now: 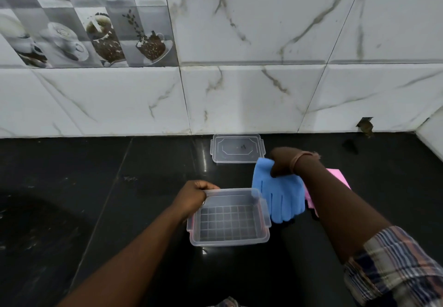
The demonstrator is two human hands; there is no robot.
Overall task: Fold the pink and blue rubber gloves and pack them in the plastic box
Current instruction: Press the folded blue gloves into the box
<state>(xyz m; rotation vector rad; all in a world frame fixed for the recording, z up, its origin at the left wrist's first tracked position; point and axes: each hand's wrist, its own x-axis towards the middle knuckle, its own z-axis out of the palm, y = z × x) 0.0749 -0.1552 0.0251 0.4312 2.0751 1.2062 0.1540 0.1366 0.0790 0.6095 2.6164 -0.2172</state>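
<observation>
Head view: left hand (191, 199) grips box (229, 240) rim, right hand (284, 163) lifts blue gloves (279, 196).

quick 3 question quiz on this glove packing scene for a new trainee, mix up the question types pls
1. True or false: the plastic box already has a glove inside it.
2. Which hand has its grip on the blue gloves? A) left hand B) right hand C) neither
3. Fill in: the box lid lies on the dark counter near the ____, behind the box.

Key
1. False: the box is empty, and the left hand holds its far left corner.
2. B: the right hand holds the blue gloves beside the box, with the pink gloves partly hidden under the forearm.
3. wall
</observation>
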